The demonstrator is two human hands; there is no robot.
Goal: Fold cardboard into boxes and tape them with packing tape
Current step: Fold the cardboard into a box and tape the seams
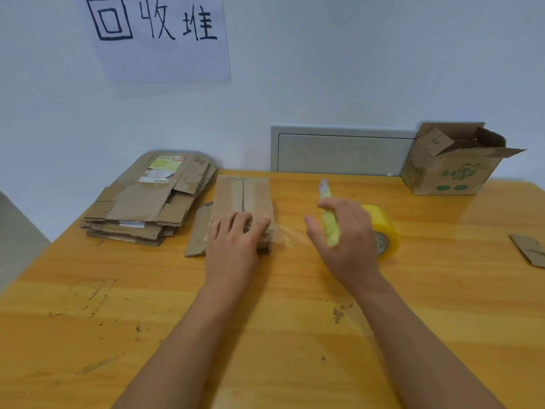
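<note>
Left hand (236, 234) flat on box (243, 202), right hand (345, 240) grip closed around yellow cutter (328, 222), beside tape roll (383, 231)

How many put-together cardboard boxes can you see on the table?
2. A small taped box lies under the left hand near the table's middle; an open box with green print stands at the far right corner. The flattened stack isn't counted.

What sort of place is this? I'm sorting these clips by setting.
Probably a small packing or cardboard-recycling workstation: a wooden table against a wall, a stack of flattened cartons, a roll of packing tape, and a handwritten wall sign.
</note>
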